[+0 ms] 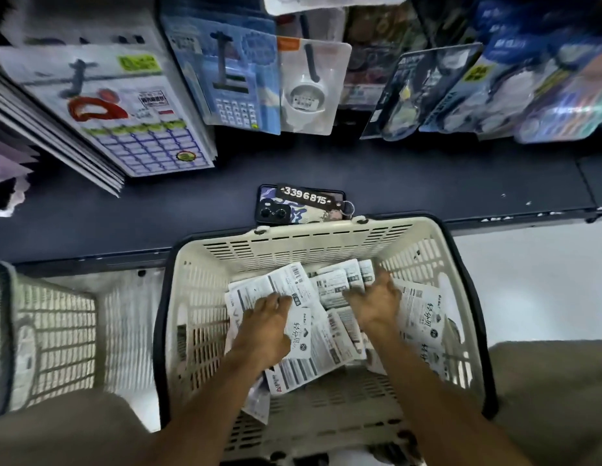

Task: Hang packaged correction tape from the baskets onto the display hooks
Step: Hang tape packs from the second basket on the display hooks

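Head view: both hands [271,314] [376,297] reach palm-down into basket [292,243] packages [292,284].

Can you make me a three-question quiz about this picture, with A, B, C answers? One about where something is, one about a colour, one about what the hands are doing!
1. Where does the dark smartphone lie?
A. On the dark shelf behind the basket
B. Inside the basket
C. On a hook

2. What colour is the slotted plastic basket holding the white correction tape packets?
A. Red
B. Cream
C. Green

3. What are the hands doing?
A. Hanging a packet
B. Reaching into the packets
C. Holding the phone

Answers: 1 A, the phone rests on the shelf just beyond the rim. 2 B, its walls are cream. 3 B, the left hand and right hand are both down among the packets.
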